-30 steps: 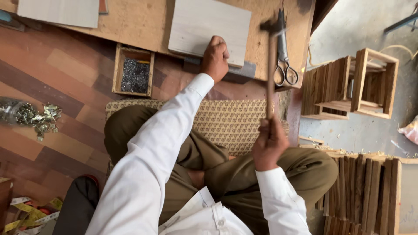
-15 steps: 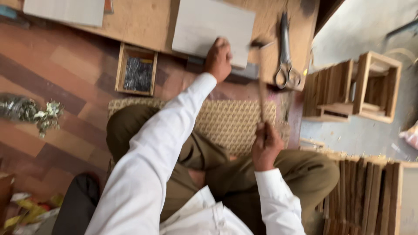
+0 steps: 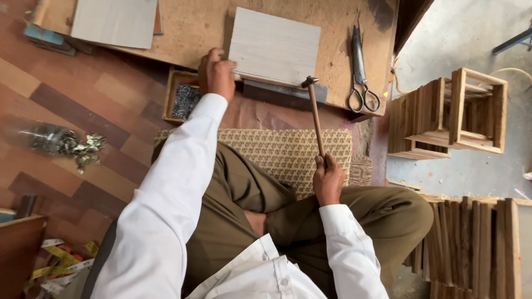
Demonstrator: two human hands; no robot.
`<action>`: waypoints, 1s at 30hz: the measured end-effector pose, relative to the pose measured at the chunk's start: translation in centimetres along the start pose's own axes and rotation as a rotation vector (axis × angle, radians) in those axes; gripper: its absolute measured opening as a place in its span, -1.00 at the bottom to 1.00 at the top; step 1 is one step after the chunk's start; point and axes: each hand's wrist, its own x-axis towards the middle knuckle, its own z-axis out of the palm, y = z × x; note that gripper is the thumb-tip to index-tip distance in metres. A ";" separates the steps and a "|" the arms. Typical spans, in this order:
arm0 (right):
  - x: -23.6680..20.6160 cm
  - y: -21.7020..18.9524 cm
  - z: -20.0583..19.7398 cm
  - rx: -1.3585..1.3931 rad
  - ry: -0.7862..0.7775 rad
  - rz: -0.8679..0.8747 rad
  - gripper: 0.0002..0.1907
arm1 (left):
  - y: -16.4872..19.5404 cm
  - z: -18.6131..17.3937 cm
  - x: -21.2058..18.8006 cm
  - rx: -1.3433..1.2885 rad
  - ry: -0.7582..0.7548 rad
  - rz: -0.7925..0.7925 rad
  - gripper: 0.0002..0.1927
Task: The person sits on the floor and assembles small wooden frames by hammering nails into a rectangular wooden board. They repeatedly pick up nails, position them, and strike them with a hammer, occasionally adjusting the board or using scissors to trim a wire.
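My right hand [image 3: 328, 180] grips the wooden handle of a hammer [image 3: 315, 113]; its metal head is at the near edge of a pale grey board [image 3: 275, 47]. That board lies on a low plywood work board [image 3: 194, 27]. My left hand [image 3: 216, 73] rests at the pale board's near-left corner, fingers curled against its edge. I sit cross-legged on a patterned woven mat [image 3: 282, 152]. Whether a nail sits under the hammer head is too small to tell.
Scissors [image 3: 360, 72] lie on the plywood right of the board. A small wooden tray of dark nails [image 3: 185, 99] sits by my left wrist. Another pale panel [image 3: 113, 22] lies far left. Wooden crates [image 3: 454, 113] and stacked slats [image 3: 474, 243] stand right. Metal bits [image 3: 64, 144] lie left.
The hammer has swung down from beside the scissors, and its head now meets the board's near edge. My left hand has stayed at the board's corner.
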 end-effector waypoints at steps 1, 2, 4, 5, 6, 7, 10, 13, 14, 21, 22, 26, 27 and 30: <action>-0.1 -0.1 0.2 0.019 -0.023 0.044 -0.76 | 0.3 -0.7 0.2 0.378 -0.033 0.266 -0.83; 0.0 -0.2 0.4 -0.009 -0.033 0.047 -0.76 | 0.5 -1.2 0.2 0.754 -0.057 0.531 -0.87; 0.3 -0.3 0.9 -0.057 -0.045 0.040 -0.76 | 0.2 -1.1 -0.1 1.097 -0.047 0.792 -0.91; 0.5 -0.4 1.2 -0.045 -0.035 0.002 -0.77 | -0.1 -0.6 -0.5 1.066 -0.030 0.785 -0.92; 0.7 -0.5 1.5 -0.034 -0.015 -0.033 -0.77 | -0.6 0.1 -1.0 1.030 -0.020 0.782 -0.92; 1.0 -0.6 1.8 -0.024 0.006 -0.068 -0.77 | -0.9 0.8 -1.5 1.002 -0.030 0.792 -0.95; 1.0 -0.9 2.3 -0.009 -0.011 -0.150 -0.78 | -2.2 1.9 -3.3 0.950 -0.083 0.725 -0.94; 0.7 -1.6 2.6 -0.039 -0.097 -0.056 -0.78 | -2.8 2.1 -3.7 0.938 -0.095 0.696 -0.96; 0.6 -1.9 2.5 -0.019 -0.104 -0.060 -0.79 | -2.9 2.1 -3.6 0.941 -0.099 0.726 -0.96; 0.7 -3.0 2.6 0.059 -0.068 -0.129 -0.83 | -3.5 2.3 -2.5 0.912 -0.159 0.819 -0.90; 0.7 -3.0 2.6 0.053 -0.065 -0.134 -0.83 | -3.4 2.4 -2.6 0.905 -0.148 0.787 -0.89; 0.6 -2.7 2.5 0.044 -0.060 -0.126 -0.82 | -2.4 2.9 -3.3 0.880 -0.136 0.661 -0.83; 0.7 -2.7 2.4 0.057 -0.050 -0.136 -0.83 | -1.9 3.0 -3.5 0.875 -0.137 0.635 -0.82; 0.9 -2.7 2.2 0.059 -0.079 -0.087 -0.83 | -0.2 2.5 -3.4 0.885 -0.196 0.463 -0.67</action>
